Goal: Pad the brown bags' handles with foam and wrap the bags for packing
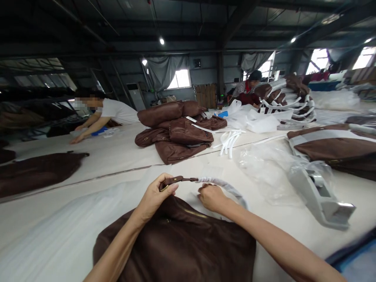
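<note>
Two curled hands (158, 192) (214, 197) at the strap (207, 179)

An industrial bag workshop: brown handbags (189, 131) lie heaped on a long, pale surface (114, 152), with clear plastic wrapping (267, 172) and a grey tape dispenser (315, 197) nearby. A co-worker in a white top (117, 111) bends forward at left, below dark roof beams (239, 23) and bright lamps (161, 41).

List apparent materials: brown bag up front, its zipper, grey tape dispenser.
Brown bag: leather or synthetic look-alike, can't tell which; supple drape, low sheen.
Zipper: likely metal, brass-toned; golden glint along the opening.
Grey tape dispenser: probably moulded plastic, satin finish; smooth, even-coloured body.
</note>
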The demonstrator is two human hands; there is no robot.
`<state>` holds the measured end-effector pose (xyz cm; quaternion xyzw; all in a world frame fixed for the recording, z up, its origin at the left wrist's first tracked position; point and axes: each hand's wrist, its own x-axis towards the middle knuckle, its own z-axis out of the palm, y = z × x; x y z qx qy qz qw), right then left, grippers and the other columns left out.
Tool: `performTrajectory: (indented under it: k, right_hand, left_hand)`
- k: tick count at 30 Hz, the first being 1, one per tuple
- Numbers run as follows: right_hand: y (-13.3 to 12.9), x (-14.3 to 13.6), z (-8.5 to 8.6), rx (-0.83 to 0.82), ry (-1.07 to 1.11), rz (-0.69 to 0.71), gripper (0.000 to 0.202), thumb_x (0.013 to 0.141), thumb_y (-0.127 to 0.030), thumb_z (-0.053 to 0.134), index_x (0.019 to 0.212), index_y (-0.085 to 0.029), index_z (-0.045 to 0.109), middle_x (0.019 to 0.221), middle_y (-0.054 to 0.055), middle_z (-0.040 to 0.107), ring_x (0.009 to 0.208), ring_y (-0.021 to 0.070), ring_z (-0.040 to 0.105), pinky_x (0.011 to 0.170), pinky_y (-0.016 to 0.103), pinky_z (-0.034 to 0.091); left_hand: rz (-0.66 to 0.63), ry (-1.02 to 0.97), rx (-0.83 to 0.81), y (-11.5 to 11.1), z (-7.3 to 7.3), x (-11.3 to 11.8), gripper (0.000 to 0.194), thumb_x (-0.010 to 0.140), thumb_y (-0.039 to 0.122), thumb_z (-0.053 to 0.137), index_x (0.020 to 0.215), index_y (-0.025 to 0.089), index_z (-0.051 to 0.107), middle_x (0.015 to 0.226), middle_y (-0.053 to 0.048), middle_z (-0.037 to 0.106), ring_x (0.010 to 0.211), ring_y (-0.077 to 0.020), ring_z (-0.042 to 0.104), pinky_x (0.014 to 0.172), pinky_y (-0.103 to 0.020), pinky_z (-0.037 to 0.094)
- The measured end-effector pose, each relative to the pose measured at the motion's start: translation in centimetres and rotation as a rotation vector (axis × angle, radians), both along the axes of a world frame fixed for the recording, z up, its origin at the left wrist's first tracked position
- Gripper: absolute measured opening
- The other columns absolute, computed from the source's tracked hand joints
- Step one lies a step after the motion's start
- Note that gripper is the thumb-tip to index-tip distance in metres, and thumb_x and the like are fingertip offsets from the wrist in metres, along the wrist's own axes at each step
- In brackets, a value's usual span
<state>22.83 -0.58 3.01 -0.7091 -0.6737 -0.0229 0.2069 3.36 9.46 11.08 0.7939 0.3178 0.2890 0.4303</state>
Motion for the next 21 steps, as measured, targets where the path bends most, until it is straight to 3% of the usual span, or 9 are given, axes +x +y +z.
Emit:
performTrajectory:
  k: [2, 5, 6, 8, 10, 12, 15, 18, 21]
  right_hand:
    - [-2.1, 0.9, 0.4, 0.04, -0.025, 0.018, 0.021, 0.096, -0.027, 0.054, 0.083, -0.016, 0.066, 0.081, 0.006, 0.066, 0.078, 0.0176, 0.062, 0.074, 0.032, 0.051]
    - [-4.0, 3.8, 1.0, 0.247, -0.011, -0.076, 0.02, 0.096, -0.028, 0.051, 0.1, -0.016, 0.067, 0.098, 0.013, 0.067, 0.1, 0.0262, 0.06, 0.086, 0.038, 0.046]
    - [-3.9, 5.0, 1.1, 0.267, 0.02, -0.116, 0.02, 0.094, -0.029, 0.054, 0.105, -0.016, 0.065, 0.104, 0.014, 0.066, 0.107, 0.0287, 0.057, 0.09, 0.04, 0.044]
    - [-3.2, 7.0, 0.7, 0.155, 0.112, -0.156, 0.019, 0.09, -0.029, 0.059, 0.104, -0.017, 0.064, 0.103, 0.014, 0.067, 0.107, 0.0295, 0.058, 0.088, 0.038, 0.044]
    - [-2.1, 8.3, -0.2, 0.005, 0.2, -0.15, 0.012, 0.092, -0.028, 0.056, 0.092, -0.019, 0.064, 0.088, 0.009, 0.068, 0.089, 0.0249, 0.063, 0.078, 0.033, 0.044]
    - [-1.4, 8.8, -1.1, -0.035, 0.245, -0.128, 0.018, 0.096, -0.027, 0.048, 0.088, -0.02, 0.062, 0.081, 0.004, 0.066, 0.077, 0.0203, 0.062, 0.07, 0.029, 0.043]
    - [-1.4, 8.5, -1.9, 0.043, 0.286, -0.101, 0.019, 0.098, -0.028, 0.044, 0.093, -0.021, 0.061, 0.086, 0.003, 0.065, 0.079, 0.0185, 0.062, 0.071, 0.027, 0.043]
    - [-2.0, 8.2, -2.3, 0.131, 0.278, -0.068, 0.02, 0.099, -0.029, 0.042, 0.094, -0.022, 0.06, 0.086, 0.004, 0.062, 0.077, 0.0188, 0.06, 0.07, 0.028, 0.043]
    - [-2.7, 8.4, -2.9, 0.159, 0.212, -0.048, 0.025, 0.1, -0.03, 0.037, 0.091, -0.022, 0.059, 0.086, 0.004, 0.059, 0.077, 0.0191, 0.058, 0.067, 0.028, 0.043]
  left_hand:
    - [0.004, -0.019, -0.006, 0.3, -0.2, 0.2, 0.034, 0.08, 0.051, 0.065, 0.09, 0.02, 0.056, 0.068, 0.003, 0.058, 0.067, -0.0155, 0.051, 0.066, -0.027, 0.038]
    - [-0.024, -0.012, -0.023, 0.7, -0.3, 0.6, 0.033, 0.08, 0.05, 0.065, 0.093, 0.02, 0.058, 0.069, 0.003, 0.058, 0.067, -0.0155, 0.053, 0.067, -0.027, 0.039]
    - [-0.026, 0.0, -0.023, 0.9, -0.2, 0.7, 0.034, 0.081, 0.051, 0.064, 0.094, 0.02, 0.058, 0.069, 0.003, 0.057, 0.067, -0.0158, 0.053, 0.067, -0.027, 0.04]
    - [-0.016, 0.058, 0.015, 1.2, 0.1, 0.9, 0.036, 0.082, 0.053, 0.062, 0.096, 0.021, 0.059, 0.072, 0.001, 0.059, 0.07, -0.0177, 0.056, 0.069, -0.028, 0.043]
    - [0.013, 0.156, 0.144, 1.3, 0.8, 1.3, 0.041, 0.081, 0.053, 0.063, 0.106, 0.021, 0.06, 0.088, -0.003, 0.066, 0.084, -0.0223, 0.061, 0.079, -0.033, 0.047]
    - [0.023, 0.261, 0.382, 1.2, 1.4, 2.0, 0.051, 0.08, 0.05, 0.067, 0.122, 0.023, 0.058, 0.115, -0.009, 0.066, 0.107, -0.0279, 0.059, 0.097, -0.041, 0.044]
    - [-0.064, 0.384, 0.744, 0.5, 1.6, 4.4, 0.059, 0.081, 0.043, 0.072, 0.135, 0.027, 0.054, 0.14, -0.012, 0.055, 0.132, -0.034, 0.045, 0.115, -0.055, 0.024]
    - [-0.218, 0.459, 0.851, 0.5, 1.4, 7.4, 0.045, 0.085, 0.03, 0.068, 0.129, 0.03, 0.059, 0.135, -0.01, 0.059, 0.136, -0.034, 0.041, 0.117, -0.062, 0.01]
    - [-0.199, 0.501, 0.695, 2.1, 1.9, 8.7, 0.024, 0.089, 0.022, 0.056, 0.108, 0.027, 0.068, 0.11, -0.009, 0.069, 0.12, -0.0287, 0.056, 0.116, -0.054, 0.024]
